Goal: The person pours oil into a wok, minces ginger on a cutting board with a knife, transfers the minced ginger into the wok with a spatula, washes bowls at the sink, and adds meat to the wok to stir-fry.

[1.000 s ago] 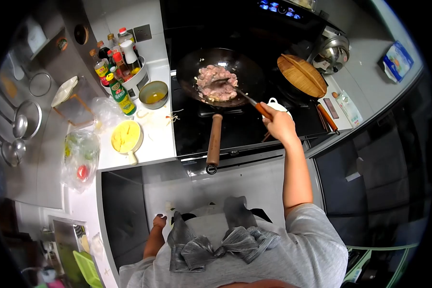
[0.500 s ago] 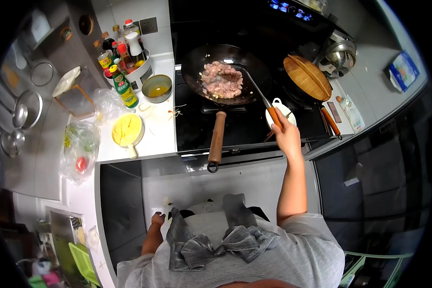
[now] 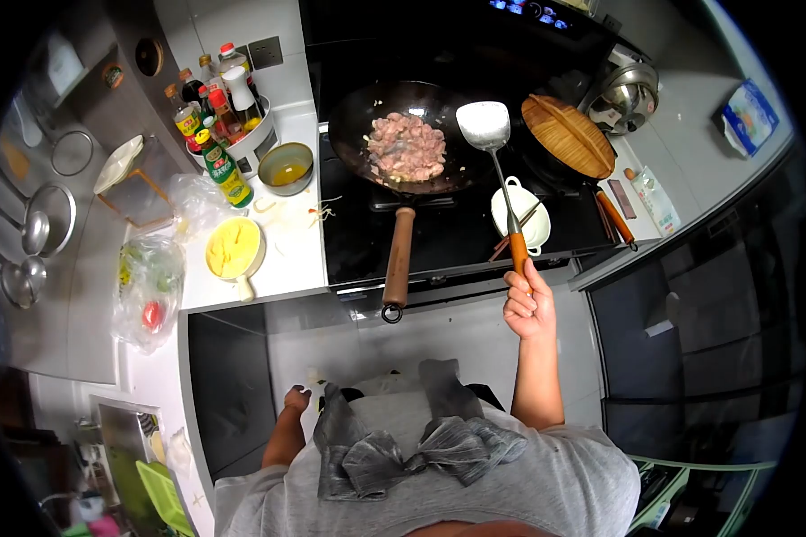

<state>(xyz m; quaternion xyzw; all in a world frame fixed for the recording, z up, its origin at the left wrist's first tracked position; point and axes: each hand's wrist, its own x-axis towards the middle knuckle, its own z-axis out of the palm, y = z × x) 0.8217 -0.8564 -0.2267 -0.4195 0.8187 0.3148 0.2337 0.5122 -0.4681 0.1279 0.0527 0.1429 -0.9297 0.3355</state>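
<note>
My right hand [image 3: 529,304] is closed round the orange wooden handle of a metal spatula [image 3: 501,166]. The spatula's flat blade is raised at the right edge of a dark wok [image 3: 475,170], apart from the food. Pieces of pinkish meat [image 3: 407,148] lie in the middle of the wok, whose wooden handle [image 3: 399,259] points toward me. Beneath the spatula's shaft stands a white two-handled bowl [image 3: 535,225] on the black stove. My left hand [image 3: 297,396] hangs low beside my body, its fingers curled; whether it holds anything is too small to tell.
Left of the stove are a metal bowl [image 3: 287,169], a yellow-filled pan [image 3: 234,249], a green bottle [image 3: 225,173], other bottles and a plastic bag [image 3: 150,286]. A wooden lid [image 3: 567,136] covers a pan at the right, near a kettle [image 3: 625,98].
The spatula has been lifted out of the meat and moved right, its blade now raised. My right hand has come down and back toward me. My left hand stays low.
</note>
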